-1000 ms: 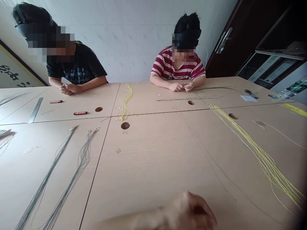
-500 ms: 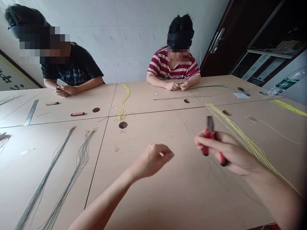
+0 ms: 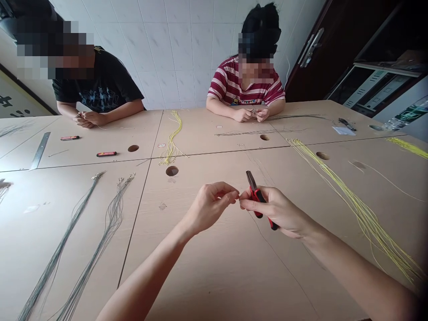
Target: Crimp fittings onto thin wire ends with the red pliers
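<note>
Over the middle of the table, my left hand [image 3: 214, 207] is closed in a pinch, and anything between its fingertips is too small to make out. Close beside it, my right hand [image 3: 284, 211] grips red-and-black pliers [image 3: 257, 195], jaws pointing up and away from me. Its thumb and forefinger are pinched together near my left fingertips. From below these fingers a thin dark wire [image 3: 277, 256] trails toward the lower right; where its end sits is hidden by the fingers.
Bundles of grey wires [image 3: 68, 236] lie at left, yellow wires [image 3: 347, 191] at right and another yellow bundle [image 3: 172, 138] farther off. A steel ruler [image 3: 40, 150] and red-and-black box cutters [image 3: 106, 154] lie far left. Two people sit opposite; table holes [image 3: 172, 170] are dark.
My right hand has moved left with the pliers, bringing its fingertips close to my left hand's. My left hand has shifted slightly, its fingers pinched. The view has tilted a little.
</note>
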A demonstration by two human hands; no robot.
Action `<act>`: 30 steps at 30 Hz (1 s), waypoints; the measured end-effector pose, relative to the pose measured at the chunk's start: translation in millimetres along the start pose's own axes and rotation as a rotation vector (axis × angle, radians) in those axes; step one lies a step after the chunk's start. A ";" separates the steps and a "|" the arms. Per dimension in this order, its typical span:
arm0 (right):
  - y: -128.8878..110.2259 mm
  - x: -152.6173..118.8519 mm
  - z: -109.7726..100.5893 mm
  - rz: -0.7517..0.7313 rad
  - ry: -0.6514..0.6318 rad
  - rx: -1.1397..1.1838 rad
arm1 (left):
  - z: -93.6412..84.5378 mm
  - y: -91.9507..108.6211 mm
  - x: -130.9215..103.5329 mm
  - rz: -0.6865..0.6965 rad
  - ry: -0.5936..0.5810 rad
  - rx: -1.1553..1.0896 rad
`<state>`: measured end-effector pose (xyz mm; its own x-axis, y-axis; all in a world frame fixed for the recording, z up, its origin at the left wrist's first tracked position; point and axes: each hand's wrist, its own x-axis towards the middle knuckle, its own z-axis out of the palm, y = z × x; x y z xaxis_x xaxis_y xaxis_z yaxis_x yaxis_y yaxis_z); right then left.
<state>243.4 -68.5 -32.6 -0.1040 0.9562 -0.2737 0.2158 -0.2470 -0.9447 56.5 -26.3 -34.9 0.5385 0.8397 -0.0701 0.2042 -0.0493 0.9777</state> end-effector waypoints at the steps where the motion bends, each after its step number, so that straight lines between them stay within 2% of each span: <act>1: -0.1 0.7 0.7 0.016 0.000 -0.008 | 0.4 0.6 0.2 0.005 -0.004 -0.003; 5: -1.8 1.9 2.9 0.080 0.014 -0.035 | 4.0 4.2 -1.6 -0.019 -0.015 0.020; 8: -2.3 2.1 4.1 0.061 0.021 -0.053 | 8.5 5.3 -2.9 -0.022 0.035 0.082; 14: 0.6 4.1 7.1 0.048 0.043 -0.094 | 16.1 -0.9 -1.8 0.061 0.123 0.205; 19: 4.9 6.1 7.5 0.046 0.062 -0.105 | 19.1 -6.8 0.0 0.052 0.170 0.350; 26: 19.4 11.7 8.1 -0.002 0.066 -0.092 | 26.9 -8.1 3.3 0.010 0.190 0.626; 30: 21.9 13.0 9.2 0.008 0.065 -0.093 | 30.0 -6.6 4.8 -0.010 0.181 0.688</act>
<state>237.8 -62.9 -58.5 -0.0397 0.9632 -0.2660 0.3062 -0.2417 -0.9208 82.3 -38.2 -47.6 0.4017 0.9157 0.0143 0.7102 -0.3214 0.6264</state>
